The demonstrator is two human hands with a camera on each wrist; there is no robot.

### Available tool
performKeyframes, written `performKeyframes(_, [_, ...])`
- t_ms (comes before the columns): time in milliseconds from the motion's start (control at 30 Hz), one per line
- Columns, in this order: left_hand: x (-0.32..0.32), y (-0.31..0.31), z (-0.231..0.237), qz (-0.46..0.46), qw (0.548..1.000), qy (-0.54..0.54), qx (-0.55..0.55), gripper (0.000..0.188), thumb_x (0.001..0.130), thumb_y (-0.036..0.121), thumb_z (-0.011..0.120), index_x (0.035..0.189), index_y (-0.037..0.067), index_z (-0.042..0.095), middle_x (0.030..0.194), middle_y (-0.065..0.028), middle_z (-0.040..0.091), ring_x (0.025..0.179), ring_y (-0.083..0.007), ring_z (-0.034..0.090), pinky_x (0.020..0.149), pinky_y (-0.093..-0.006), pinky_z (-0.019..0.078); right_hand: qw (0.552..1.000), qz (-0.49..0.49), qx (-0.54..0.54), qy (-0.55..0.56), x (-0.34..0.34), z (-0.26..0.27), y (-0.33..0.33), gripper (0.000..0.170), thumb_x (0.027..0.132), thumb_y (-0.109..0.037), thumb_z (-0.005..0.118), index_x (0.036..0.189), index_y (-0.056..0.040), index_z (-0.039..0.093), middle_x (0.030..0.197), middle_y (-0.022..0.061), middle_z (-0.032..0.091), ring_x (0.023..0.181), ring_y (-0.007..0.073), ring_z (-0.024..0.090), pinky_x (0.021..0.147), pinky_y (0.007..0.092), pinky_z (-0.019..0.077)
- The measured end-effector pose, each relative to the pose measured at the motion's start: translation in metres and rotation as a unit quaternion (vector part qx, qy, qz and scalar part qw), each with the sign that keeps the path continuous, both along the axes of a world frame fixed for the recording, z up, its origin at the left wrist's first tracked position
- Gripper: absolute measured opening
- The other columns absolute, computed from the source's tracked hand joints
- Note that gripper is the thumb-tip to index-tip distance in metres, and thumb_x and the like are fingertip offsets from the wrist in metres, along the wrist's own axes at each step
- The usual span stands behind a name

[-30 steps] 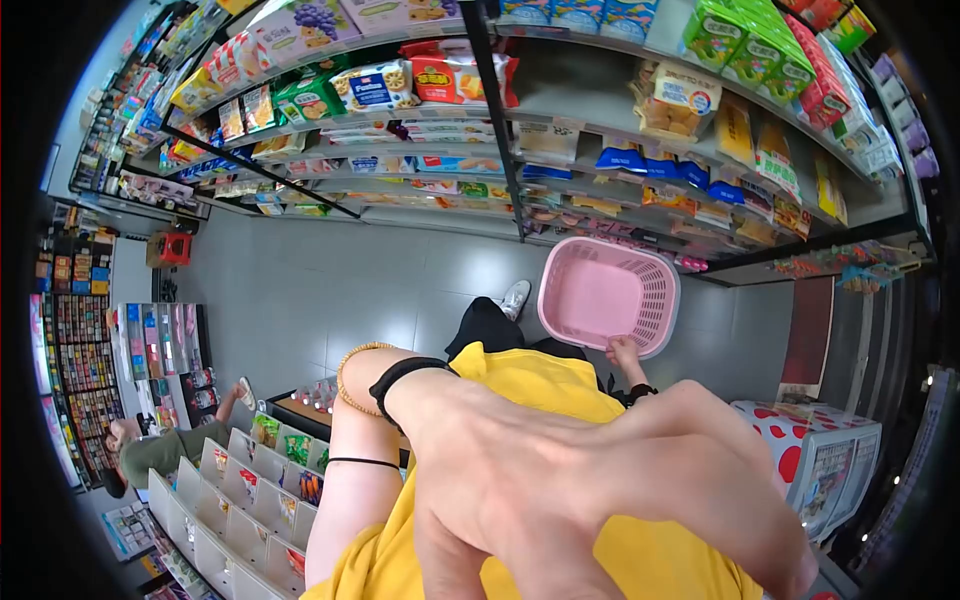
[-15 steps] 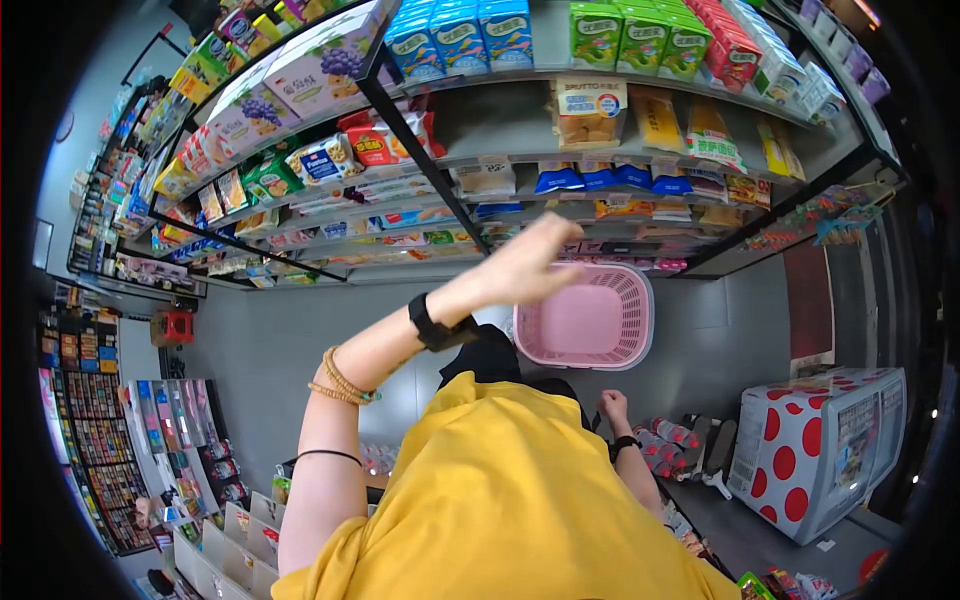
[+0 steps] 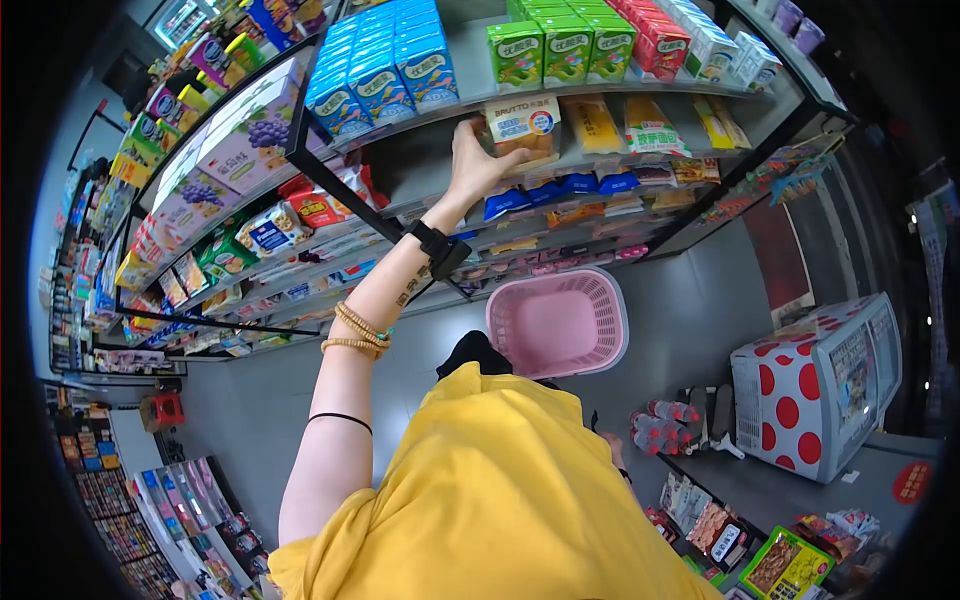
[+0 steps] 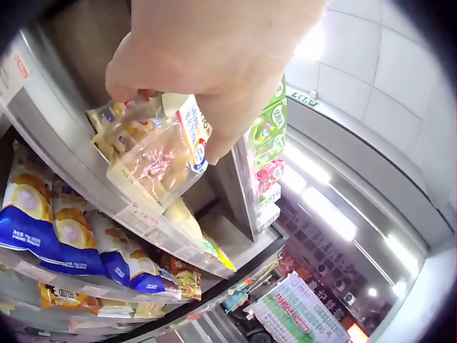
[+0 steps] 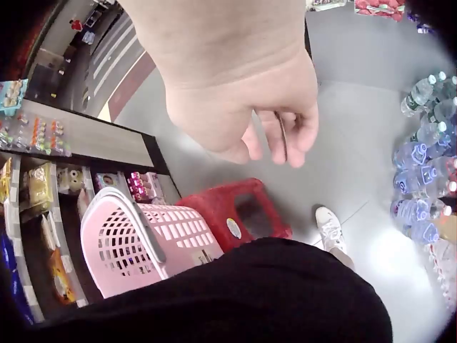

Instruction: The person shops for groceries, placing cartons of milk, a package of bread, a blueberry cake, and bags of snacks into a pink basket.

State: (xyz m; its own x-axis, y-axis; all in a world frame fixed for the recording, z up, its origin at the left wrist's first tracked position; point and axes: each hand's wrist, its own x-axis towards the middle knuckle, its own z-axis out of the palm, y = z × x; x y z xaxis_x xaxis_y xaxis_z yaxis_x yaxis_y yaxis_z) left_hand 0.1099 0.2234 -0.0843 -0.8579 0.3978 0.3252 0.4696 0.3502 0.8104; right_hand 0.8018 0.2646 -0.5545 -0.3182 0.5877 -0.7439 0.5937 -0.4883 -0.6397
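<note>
On an upper shelf my left hand [image 3: 476, 163] holds a clear-fronted BRUTTO snack bag [image 3: 527, 122], with fingers at its left side and thumb across its lower front. The left wrist view shows the same bag [image 4: 161, 153] between fingers and thumb, its base close over the shelf edge. My right hand [image 5: 253, 118] hangs loosely beside the body, fingers slightly bent and nothing in them; in the head view the yellow shirt mostly hides it. Below the shelves stands a pink basket [image 3: 497, 330] with slotted sides and a grey handle.
Green drink cartons [image 3: 565, 50] and blue cartons [image 3: 385, 70] line the shelf above. Blue-and-white packets [image 4: 53, 221] fill the shelf below. A red stool [image 5: 265, 204] stands by the basket. Bottles [image 3: 660, 428] and a red-dotted freezer [image 3: 790, 400] stand at right.
My left hand has swung from near the head camera, past the basket, up to the snack bag and taken hold of it. My right hand has let go of the basket's rim and dropped back.
</note>
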Motion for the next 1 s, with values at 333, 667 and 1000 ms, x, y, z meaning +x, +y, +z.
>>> performKeyframes(333, [-0.021, 0.007, -0.017, -0.081, 0.992, -0.068, 0.067, 0.06, 0.07, 0.02, 0.091, 0.119, -0.004, 0.063, 0.114, -0.0157, 0.067, 0.105, -0.0261, 0.067, 0.093, -0.0365, 0.0531, 0.991, -0.091, -0.095, 0.003, -0.042, 0.013, 0.009, 0.024, 0.095, -0.018, 0.058, 0.112, -0.0019, 0.062, 0.08, 0.0098, 0.065, 0.056, 0.0199, 0.064, 0.043, 0.0294, 0.0483])
performKeyframes(667, [0.022, -0.019, -0.016, -0.156, 0.967, 0.169, 0.112, 0.043, 0.07, -0.012, 0.07, 0.109, 0.004, 0.068, 0.119, -0.0141, 0.068, 0.114, -0.0327, 0.064, 0.097, -0.04, 0.0495, 0.999, 0.003, -0.037, 0.015, -0.098, 0.05, 0.031, 0.02, 0.092, -0.01, 0.06, 0.11, -0.0022, 0.064, 0.078, 0.0062, 0.064, 0.061, 0.0145, 0.061, 0.051, 0.028, 0.047])
performKeyframes(1000, [0.138, -0.092, -0.03, -0.299, 0.953, 0.06, -0.005, 0.033, 0.075, 0.009, 0.075, 0.106, 0.005, 0.066, 0.104, -0.0156, 0.068, 0.101, -0.0364, 0.064, 0.085, -0.0441, 0.0524, 0.926, 0.187, 0.129, 0.3, -0.305, 0.325, 0.055, 0.083, 0.075, 0.0, 0.078, 0.148, -0.0092, 0.041, 0.141, 0.0138, 0.05, 0.123, 0.0246, 0.055, 0.098, 0.0371, 0.0478])
